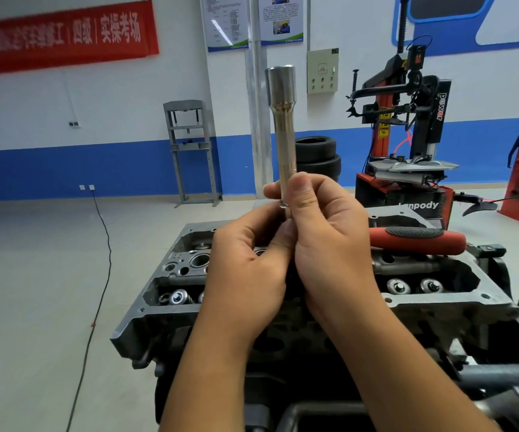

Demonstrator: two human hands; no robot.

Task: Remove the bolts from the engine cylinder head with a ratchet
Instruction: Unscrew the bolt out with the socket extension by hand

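A long chrome socket on an extension bar (284,129) stands upright above the grey engine cylinder head (164,285). My right hand (329,232) pinches the bar's lower end between thumb and fingers. My left hand (248,260) curls around the part just below it, which my hands hide. The ratchet's red and black handle (417,240) sticks out to the right behind my right hand, level over the head. Valve springs (178,297) show in the open head. No bolt is plainly visible.
The head sits on a dark stand (298,385). A red tyre changer (404,145) and stacked tyres (317,157) stand behind, with a grey shop press (189,151) at the wall. A black cable (102,244) runs across the floor on the left.
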